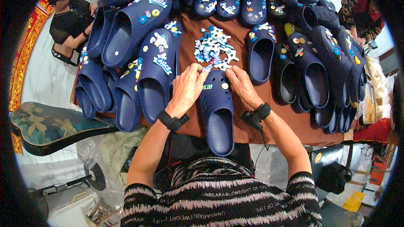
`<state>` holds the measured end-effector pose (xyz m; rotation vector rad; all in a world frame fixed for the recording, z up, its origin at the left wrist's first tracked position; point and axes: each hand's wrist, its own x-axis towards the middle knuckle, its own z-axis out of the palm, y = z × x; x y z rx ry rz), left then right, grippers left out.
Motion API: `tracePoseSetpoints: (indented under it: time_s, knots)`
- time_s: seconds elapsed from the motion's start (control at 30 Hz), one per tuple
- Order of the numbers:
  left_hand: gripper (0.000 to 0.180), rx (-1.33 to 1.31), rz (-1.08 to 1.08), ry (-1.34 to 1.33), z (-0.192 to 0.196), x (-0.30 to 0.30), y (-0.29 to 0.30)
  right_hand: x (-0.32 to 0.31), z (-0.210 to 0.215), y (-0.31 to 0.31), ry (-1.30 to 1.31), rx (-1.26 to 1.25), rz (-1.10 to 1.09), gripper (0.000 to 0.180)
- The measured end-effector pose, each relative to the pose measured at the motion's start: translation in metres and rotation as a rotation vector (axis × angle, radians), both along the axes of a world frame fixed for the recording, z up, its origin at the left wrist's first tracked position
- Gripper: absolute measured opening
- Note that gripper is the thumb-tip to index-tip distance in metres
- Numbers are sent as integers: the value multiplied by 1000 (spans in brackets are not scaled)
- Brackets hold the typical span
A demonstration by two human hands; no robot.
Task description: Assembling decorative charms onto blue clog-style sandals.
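A navy clog (216,101) lies in front of me, toe pointing away, its heel near the table's front edge. A small lettered charm (208,87) and a round cream charm (225,86) sit on its upper, among open holes. At the left of the toe, my left hand (188,86) is closed, fingertips pinching a small blue-and-white charm (207,68). My right hand (243,87) is curled at the toe's right side, fingers together; whatever they hold is hidden. Just beyond the toe lies a loose pile of white, blue and black charms (212,46).
Decorated navy clogs (160,75) crowd the left side, and more clogs (311,71) stand at the right and back. A brown cloth (189,33) covers the table. One person (75,21) is at far left, another (362,12) at far right. A padded chair (54,124) stands left.
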<state>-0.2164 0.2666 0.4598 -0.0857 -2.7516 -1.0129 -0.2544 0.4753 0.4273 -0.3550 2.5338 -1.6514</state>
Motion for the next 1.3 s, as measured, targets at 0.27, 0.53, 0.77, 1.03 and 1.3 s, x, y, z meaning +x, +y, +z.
tracePoseSetpoints:
  time_s: [0.27, 0.53, 0.77, 1.03, 1.3]
  knots:
    - [53, 52, -209, 0, 9, 59, 10, 19, 6, 16, 185, 92, 141, 24]
    - [64, -144, -323, -132, 0, 85, 24, 10, 7, 29, 534, 612, 75, 18]
    - [63, -133, -350, -205, 8, 80, 21, 39, 21, 18, 621, 455, 346, 28]
    - [61, -141, -323, -264, 21, 77, 35, -62, 7, 27, 345, 692, 112, 18]
    - [69, -159, -335, -202, 13, 73, 28, -111, -26, -1, 317, 885, -41, 25]
